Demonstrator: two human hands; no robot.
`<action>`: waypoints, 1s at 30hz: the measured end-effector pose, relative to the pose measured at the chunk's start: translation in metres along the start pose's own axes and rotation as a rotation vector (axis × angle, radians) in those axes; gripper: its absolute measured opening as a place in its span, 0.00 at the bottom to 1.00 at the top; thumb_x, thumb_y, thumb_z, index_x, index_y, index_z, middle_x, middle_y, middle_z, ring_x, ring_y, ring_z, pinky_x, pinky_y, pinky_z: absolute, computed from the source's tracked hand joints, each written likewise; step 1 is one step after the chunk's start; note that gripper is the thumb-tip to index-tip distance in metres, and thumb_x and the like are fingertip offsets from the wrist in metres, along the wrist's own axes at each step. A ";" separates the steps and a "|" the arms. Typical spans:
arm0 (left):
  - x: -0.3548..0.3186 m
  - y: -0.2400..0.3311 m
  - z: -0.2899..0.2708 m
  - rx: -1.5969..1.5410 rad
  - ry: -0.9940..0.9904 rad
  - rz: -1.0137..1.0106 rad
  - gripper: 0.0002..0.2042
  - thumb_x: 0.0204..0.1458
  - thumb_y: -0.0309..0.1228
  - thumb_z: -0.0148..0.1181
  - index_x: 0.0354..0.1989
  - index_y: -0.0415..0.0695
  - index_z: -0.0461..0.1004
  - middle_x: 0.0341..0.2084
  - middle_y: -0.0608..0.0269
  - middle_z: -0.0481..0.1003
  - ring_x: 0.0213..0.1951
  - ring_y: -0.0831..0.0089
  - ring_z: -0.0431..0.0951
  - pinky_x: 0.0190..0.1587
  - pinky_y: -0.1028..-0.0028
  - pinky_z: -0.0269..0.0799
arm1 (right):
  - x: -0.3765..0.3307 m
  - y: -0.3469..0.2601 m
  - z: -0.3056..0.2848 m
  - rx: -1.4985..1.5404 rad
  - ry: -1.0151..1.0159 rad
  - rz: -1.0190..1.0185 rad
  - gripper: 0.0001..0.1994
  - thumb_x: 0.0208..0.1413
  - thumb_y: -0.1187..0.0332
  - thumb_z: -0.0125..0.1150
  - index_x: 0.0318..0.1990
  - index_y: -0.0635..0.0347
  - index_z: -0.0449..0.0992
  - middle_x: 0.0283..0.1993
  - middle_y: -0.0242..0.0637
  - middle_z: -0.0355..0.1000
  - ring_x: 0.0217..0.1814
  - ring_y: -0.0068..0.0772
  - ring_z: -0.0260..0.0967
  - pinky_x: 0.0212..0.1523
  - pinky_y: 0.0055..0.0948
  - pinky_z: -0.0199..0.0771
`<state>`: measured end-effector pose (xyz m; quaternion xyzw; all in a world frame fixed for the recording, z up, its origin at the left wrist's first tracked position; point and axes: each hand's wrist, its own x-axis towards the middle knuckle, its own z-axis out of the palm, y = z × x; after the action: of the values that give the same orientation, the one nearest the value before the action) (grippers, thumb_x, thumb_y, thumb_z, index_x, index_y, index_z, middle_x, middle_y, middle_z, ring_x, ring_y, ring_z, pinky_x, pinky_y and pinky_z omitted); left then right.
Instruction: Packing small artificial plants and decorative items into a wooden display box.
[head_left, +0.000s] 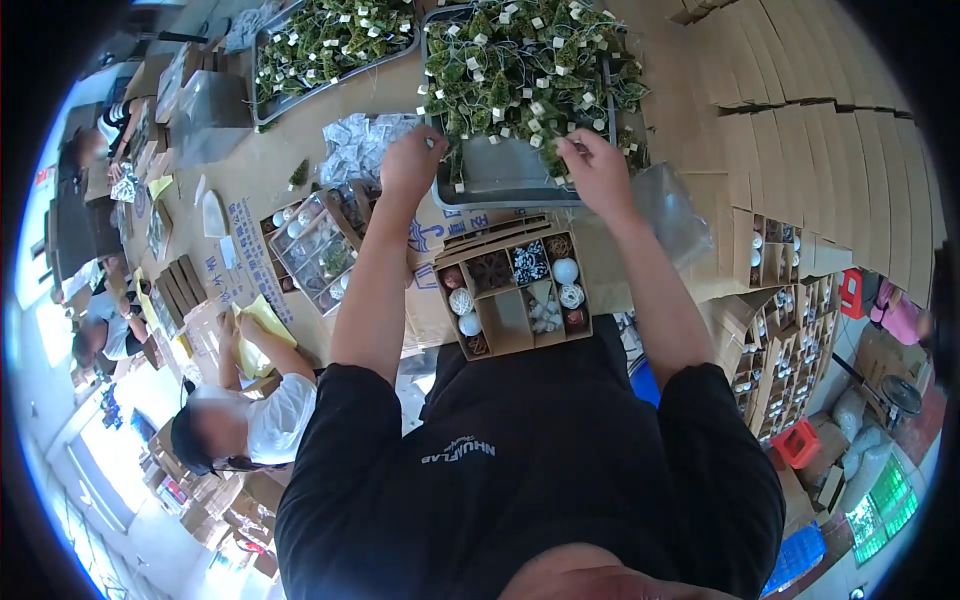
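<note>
My left hand [410, 163] is at the near left corner of a metal tray [505, 195], fingers closed by the rim. A thin green strand hangs beside its fingertips; what they hold, if anything, I cannot make out. Over the tray's near right part, my right hand [600, 176] pinches a small green sprig [553, 158]. The tray holds a heap of green artificial sprigs [520, 75] with small white blocks. Below my hands, close to my body, stands a divided cardboard box [508, 322] with white and brown balls, pinecone-like pieces, small white pieces and black-and-white pieces.
A second metal tray [335, 70] of sprigs lies farther left, with crumpled pale wrapping [362, 147] nearer me. A clear-lidded box [318, 250] sits left of my box. Stacked cardboard [820, 180] and filled boxes [775, 350] stand right. A person [250, 420] works at the left.
</note>
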<state>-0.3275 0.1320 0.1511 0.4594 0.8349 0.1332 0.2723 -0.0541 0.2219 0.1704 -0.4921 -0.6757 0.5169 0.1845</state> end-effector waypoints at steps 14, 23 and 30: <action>-0.017 -0.030 -0.015 -0.369 0.210 0.184 0.08 0.49 0.32 0.63 0.33 0.41 0.79 0.29 0.52 0.77 0.30 0.61 0.79 0.37 0.67 0.75 | 0.041 -0.035 0.126 -0.356 -0.104 -0.594 0.17 0.47 0.62 0.66 0.44 0.58 0.74 0.44 0.44 0.71 0.48 0.48 0.70 0.47 0.40 0.72; 0.003 -0.080 0.020 -1.458 -0.034 -0.167 0.20 0.50 0.34 0.63 0.50 0.41 0.70 0.39 0.51 0.75 0.42 0.59 0.78 0.46 0.65 0.73 | 0.092 -0.057 0.152 -0.511 -0.615 -0.667 0.24 0.40 0.63 0.71 0.47 0.59 0.73 0.45 0.46 0.73 0.49 0.50 0.70 0.49 0.41 0.71; -0.020 -0.090 0.064 -0.225 0.237 -0.058 0.26 0.45 0.45 0.66 0.50 0.44 0.71 0.45 0.47 0.72 0.51 0.49 0.71 0.54 0.59 0.66 | 0.105 0.009 0.167 -0.838 -0.806 -0.537 0.22 0.36 0.62 0.72 0.42 0.58 0.77 0.43 0.45 0.76 0.47 0.49 0.73 0.46 0.42 0.74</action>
<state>-0.3444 0.0651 0.0629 0.3829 0.8539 0.2711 0.2254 -0.2240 0.2251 0.0689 -0.1033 -0.9366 0.2890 -0.1690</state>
